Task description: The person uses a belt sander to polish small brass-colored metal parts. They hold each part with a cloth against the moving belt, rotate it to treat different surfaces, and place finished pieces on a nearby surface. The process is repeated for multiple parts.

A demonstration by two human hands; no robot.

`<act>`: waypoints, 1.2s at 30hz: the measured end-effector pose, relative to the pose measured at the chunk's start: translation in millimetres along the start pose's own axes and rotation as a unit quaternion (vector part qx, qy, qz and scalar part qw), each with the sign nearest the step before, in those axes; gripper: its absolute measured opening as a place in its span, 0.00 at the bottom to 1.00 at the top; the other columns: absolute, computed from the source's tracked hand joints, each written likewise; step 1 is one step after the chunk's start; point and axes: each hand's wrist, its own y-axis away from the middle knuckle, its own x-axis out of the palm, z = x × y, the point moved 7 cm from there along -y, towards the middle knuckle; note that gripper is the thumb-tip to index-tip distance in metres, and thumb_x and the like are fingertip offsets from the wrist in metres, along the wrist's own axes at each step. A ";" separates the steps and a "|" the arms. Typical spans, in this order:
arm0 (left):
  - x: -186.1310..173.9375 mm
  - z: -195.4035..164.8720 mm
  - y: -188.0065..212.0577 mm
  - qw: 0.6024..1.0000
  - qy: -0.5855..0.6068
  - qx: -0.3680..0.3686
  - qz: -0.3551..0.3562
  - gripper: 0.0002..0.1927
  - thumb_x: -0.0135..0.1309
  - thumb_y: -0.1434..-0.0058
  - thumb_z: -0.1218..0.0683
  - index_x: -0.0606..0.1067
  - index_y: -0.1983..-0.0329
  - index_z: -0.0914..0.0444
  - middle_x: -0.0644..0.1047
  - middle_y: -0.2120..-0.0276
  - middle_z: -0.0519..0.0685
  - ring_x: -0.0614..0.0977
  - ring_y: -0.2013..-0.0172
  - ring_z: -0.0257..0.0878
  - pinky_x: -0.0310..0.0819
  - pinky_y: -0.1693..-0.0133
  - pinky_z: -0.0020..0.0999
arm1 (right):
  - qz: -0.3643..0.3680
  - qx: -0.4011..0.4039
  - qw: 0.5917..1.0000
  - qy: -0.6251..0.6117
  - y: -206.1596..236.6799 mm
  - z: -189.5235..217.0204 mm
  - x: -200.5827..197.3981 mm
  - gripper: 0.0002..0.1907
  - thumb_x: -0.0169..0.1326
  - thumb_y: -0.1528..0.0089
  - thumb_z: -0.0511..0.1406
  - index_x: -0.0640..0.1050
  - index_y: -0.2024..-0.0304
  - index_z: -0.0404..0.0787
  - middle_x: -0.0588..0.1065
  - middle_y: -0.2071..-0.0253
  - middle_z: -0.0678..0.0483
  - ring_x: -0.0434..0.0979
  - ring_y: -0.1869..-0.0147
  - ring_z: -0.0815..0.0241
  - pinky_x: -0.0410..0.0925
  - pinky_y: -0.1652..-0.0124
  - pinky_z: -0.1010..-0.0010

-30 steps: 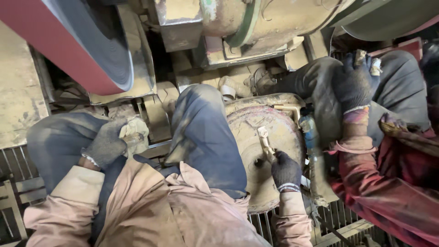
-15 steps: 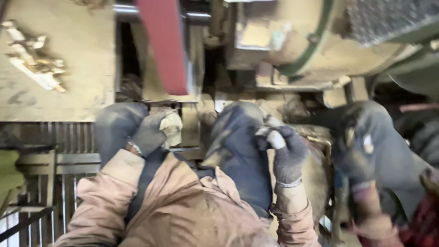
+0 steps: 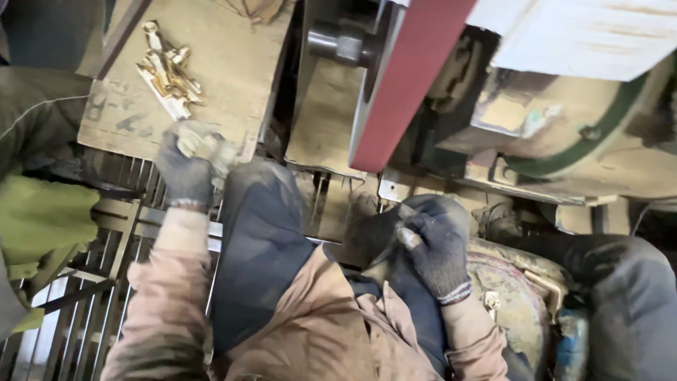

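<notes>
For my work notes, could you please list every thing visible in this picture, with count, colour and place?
wooden board: one, tan, upper left
brass parts: one small pile, gold, on the board
sanding belt: one, dark red, top centre, slanted
machine housing: one, dusty beige with a green edge, upper right
metal grate: one, grey, lower left
green cloth: one, far left
left hand: grey glove, holds a pale rag at the board's edge
right hand: grey glove, fingers around a small metal piece over the knee
</notes>
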 end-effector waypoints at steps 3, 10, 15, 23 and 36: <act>-25.9 24.6 -42.7 0.998 -0.018 -0.005 -0.058 0.27 0.70 0.49 0.66 0.71 0.47 0.68 0.79 0.54 0.50 0.82 0.54 0.41 0.82 0.51 0.34 | 0.002 -0.008 1.000 -0.008 -3.5 2.0 6.6 0.06 0.62 0.42 0.34 0.82 0.63 0.40 0.80 0.64 0.47 0.81 0.57 0.48 0.72 0.56 0.60; -31.5 40.9 -85.1 0.935 -0.280 0.046 -0.212 0.41 0.72 0.56 0.62 0.65 0.39 0.71 0.74 0.47 0.61 0.79 0.48 0.48 0.78 0.49 0.40 | 0.018 0.012 0.999 -0.037 -13.4 0.6 19.9 0.06 0.61 0.41 0.33 0.81 0.62 0.38 0.82 0.56 0.47 0.82 0.55 0.50 0.73 0.54 0.63; -24.9 39.4 -96.3 0.868 -0.460 -0.051 -0.178 0.35 0.72 0.53 0.54 0.69 0.44 0.67 0.75 0.51 0.65 0.78 0.52 0.62 0.75 0.50 0.49 | 0.029 0.093 0.995 -0.024 -17.0 -3.1 27.3 0.06 0.62 0.42 0.33 0.82 0.63 0.38 0.83 0.61 0.49 0.83 0.57 0.53 0.73 0.56 0.65; -51.2 49.9 -72.1 0.919 -0.377 0.002 -0.117 0.31 0.69 0.52 0.59 0.72 0.45 0.70 0.80 0.62 0.58 0.84 0.62 0.52 0.80 0.60 0.42 | 0.011 0.019 0.998 -0.056 -14.3 8.2 15.8 0.04 0.61 0.42 0.31 0.82 0.64 0.38 0.82 0.59 0.48 0.83 0.52 0.52 0.73 0.53 0.64; -59.4 29.4 89.0 0.896 0.301 -0.288 0.152 0.35 0.60 0.48 0.61 0.68 0.35 0.67 0.77 0.59 0.57 0.78 0.64 0.47 0.72 0.67 0.39 | 0.012 0.049 0.998 -0.030 5.5 -4.0 2.8 0.06 0.63 0.43 0.34 0.84 0.64 0.41 0.82 0.64 0.49 0.82 0.58 0.52 0.72 0.56 0.63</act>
